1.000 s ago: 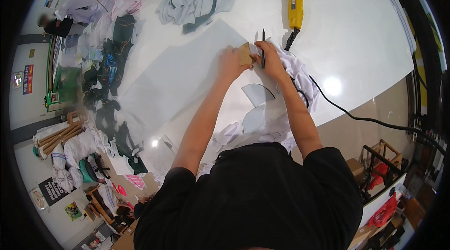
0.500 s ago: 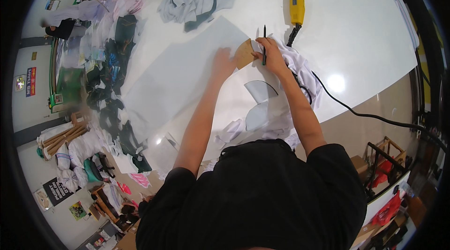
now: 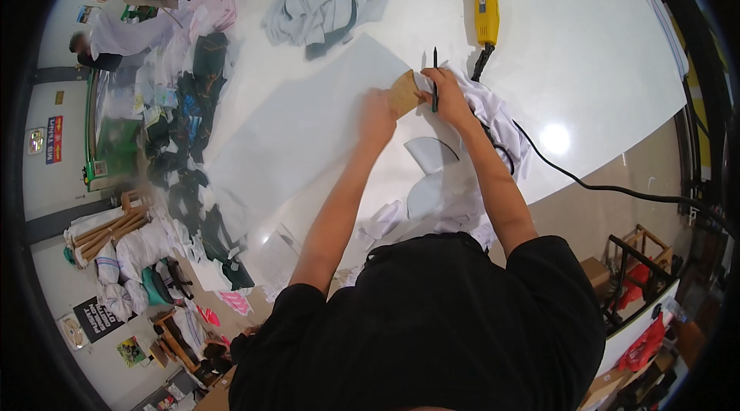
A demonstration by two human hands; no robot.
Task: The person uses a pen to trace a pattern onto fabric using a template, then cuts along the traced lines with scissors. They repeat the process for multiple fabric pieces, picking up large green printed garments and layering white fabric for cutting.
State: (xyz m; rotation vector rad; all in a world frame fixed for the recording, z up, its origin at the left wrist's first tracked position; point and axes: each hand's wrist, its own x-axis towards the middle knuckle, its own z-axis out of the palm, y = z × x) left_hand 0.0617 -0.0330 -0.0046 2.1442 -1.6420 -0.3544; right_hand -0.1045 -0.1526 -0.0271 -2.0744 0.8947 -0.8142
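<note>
Right hand (image 3: pixel 450 101) grasping my pen (image 3: pixel 435 88)
Brown card (image 3: pixel 404 92) lies leftward, between it and my left hand (image 3: pixel 378 116), whose hold I can't tell.

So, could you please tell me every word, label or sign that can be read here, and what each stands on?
I won't copy any wording, but here is where it stands:
Blue-and-red wall sign: bold lettering.
Black sign: white block lettering.
Yellow cutting machine: a label, too small to read.
Brown curved piece: no lettering that I can make out.
</note>
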